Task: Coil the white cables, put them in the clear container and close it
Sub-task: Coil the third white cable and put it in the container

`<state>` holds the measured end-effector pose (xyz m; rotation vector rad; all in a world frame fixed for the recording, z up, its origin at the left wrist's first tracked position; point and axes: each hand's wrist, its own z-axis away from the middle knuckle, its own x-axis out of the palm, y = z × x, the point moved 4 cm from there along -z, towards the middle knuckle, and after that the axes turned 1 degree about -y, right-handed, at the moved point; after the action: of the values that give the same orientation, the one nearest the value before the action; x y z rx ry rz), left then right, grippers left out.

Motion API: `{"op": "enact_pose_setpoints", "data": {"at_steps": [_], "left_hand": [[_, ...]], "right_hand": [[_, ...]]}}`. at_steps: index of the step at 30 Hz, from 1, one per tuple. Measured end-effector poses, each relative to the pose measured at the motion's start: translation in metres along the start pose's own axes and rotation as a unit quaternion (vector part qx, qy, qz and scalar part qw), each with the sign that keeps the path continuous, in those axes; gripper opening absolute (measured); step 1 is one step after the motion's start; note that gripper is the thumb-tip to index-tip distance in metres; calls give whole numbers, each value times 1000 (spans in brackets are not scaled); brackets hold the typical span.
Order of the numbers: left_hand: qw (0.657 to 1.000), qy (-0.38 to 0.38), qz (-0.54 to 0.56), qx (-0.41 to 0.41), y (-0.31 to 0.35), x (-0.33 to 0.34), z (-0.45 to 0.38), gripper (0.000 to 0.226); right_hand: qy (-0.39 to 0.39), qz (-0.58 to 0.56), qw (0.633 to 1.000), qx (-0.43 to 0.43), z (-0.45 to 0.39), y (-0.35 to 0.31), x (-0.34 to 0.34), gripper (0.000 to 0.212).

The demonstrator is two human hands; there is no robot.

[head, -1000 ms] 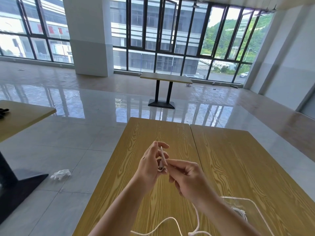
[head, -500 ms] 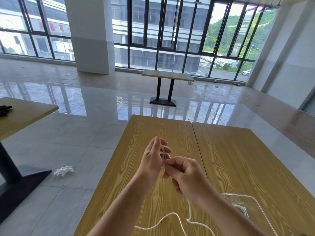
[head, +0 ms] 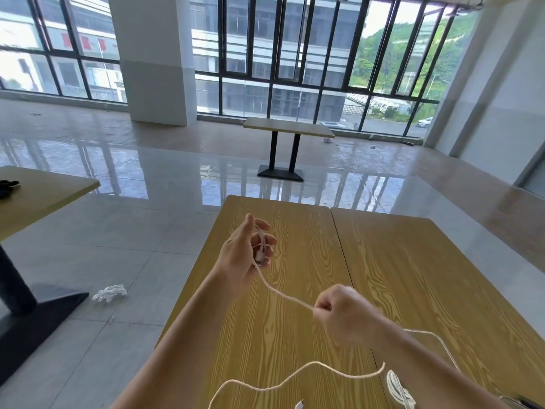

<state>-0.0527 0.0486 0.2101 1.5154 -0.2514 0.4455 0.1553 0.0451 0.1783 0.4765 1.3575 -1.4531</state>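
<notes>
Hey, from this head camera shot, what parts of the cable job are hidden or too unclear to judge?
Head view only:
- clear container: mostly behind the right forearm and cut by the bottom edge; lid not visible.
- white cable: loop count hidden inside the left hand.
- right hand: motion-blurred.
- coiled cable: cut by the bottom edge.

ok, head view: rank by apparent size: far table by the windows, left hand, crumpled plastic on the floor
1. far table
2. left hand, though nearness to the camera inflates it
3. crumpled plastic
</notes>
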Motion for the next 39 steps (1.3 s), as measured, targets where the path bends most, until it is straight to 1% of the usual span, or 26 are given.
{"op": "enact_pose_setpoints", "data": {"at_steps": [2,4,6,8,10,12,15,17,20,22,25,29,31,35,37,39], "left_hand": [[998,-26,-57,10,-2,7,4,44],[995,-33,-98,16,-6,10,7,43],[993,-24,-116,22,-11,10,8,42],[992,-10,-122,24,-17,9,9,41],[991,0,-129,28,-22,9,9,40],[989,9,-146,35,-25,10,9,40],[992,5,-126,24,-29,13,10,41],[995,-12,-95,11,-31,17,13,42],[996,-37,-77,19,-34,21,16,44],[996,-54,-59,30,-34,24,18,43],[996,-60,-52,42,-33,26,19,43],[996,-49,-53,44,-35,31,19,49],[997,-43,-51,42,-36,32,18,50],[998,-44,-32,41,-35,31,17,51],[997,-46,-41,49,-34,30,17,54],[995,-47,-61,60,-34,30,16,57]], "right_hand": [[81,-50,995,3,-1,-3,-9,25],[128,-143,981,7,-1,-5,-15,24],[127,-278,952,0,0,-9,-17,24],[102,-399,911,-23,3,-17,-18,25],[82,-467,879,-45,7,-25,-18,23],[63,-500,861,-64,10,-32,-17,22],[40,-527,844,-89,14,-43,-16,34],[47,-539,835,-99,15,-46,-16,39],[60,-554,821,-124,17,-51,-11,35],[61,-541,827,-144,20,-54,-7,28],[85,-520,839,-134,19,-54,-5,12],[135,-469,864,-126,17,-54,-8,14],[126,-467,864,-140,19,-57,-8,17],[102,-462,868,-148,20,-57,-5,35],[106,-458,870,-148,20,-57,-7,33],[113,-459,870,-143,18,-57,-8,22]]}}
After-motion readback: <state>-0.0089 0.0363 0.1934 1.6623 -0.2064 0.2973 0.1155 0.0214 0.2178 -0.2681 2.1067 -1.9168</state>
